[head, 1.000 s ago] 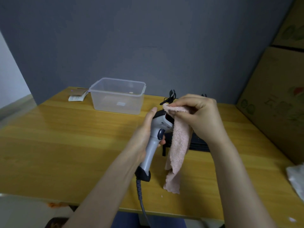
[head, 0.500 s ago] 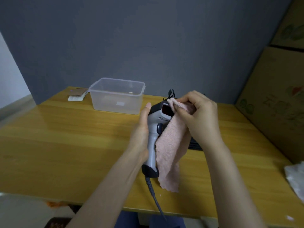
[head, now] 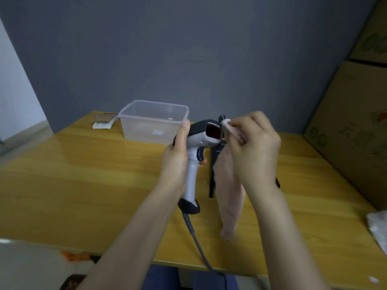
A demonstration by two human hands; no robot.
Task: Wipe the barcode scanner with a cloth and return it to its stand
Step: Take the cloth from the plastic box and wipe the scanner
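My left hand point(head: 177, 158) grips the white handle of the barcode scanner point(head: 195, 147) and holds it upright above the table. Its dark head with the red window faces right, and its grey cable point(head: 196, 241) hangs down over the table's front edge. My right hand point(head: 253, 147) pinches a pink cloth point(head: 229, 195) and presses a bunched corner against the edge of the scanner's window. The rest of the cloth hangs down to the table. The black stand point(head: 213, 176) is mostly hidden behind the cloth and my right hand.
A clear plastic box point(head: 155, 122) stands behind the scanner on the wooden table point(head: 83, 181). Small cards point(head: 103, 122) lie at the back left. Cardboard boxes point(head: 356, 126) line the right side. A white crumpled bag point(head: 379, 227) lies at the right edge.
The scanner has been raised and turned so its red window faces right. My right hand has shifted the cloth from over the head to the window's edge, and the cloth now hangs narrower.
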